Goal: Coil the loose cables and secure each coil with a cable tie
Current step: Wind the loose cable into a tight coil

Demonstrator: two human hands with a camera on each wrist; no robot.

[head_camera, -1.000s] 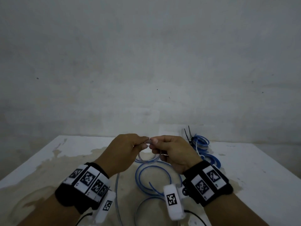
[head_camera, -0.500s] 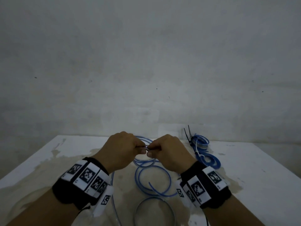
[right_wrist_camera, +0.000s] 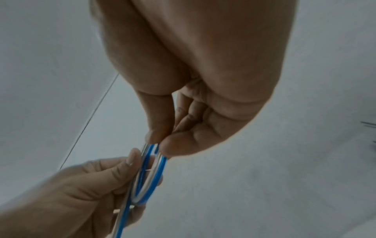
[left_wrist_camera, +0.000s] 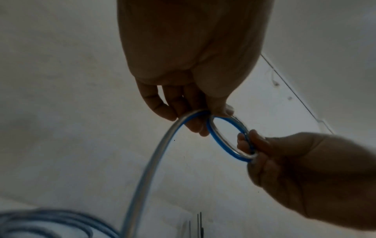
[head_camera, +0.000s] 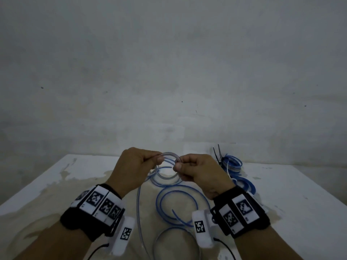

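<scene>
I hold the small first loop of the blue cable (head_camera: 170, 167) above the table (head_camera: 293, 199), left hand (head_camera: 136, 168) and right hand (head_camera: 199, 170) both pinching it, so I should feed each next turn the same size.

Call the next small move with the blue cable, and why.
Probably lay another turn onto the small loop. Left hand and right hand pinch its opposite sides, it holds only a turn or two, and most of the blue cable lies loose on the table.
</scene>
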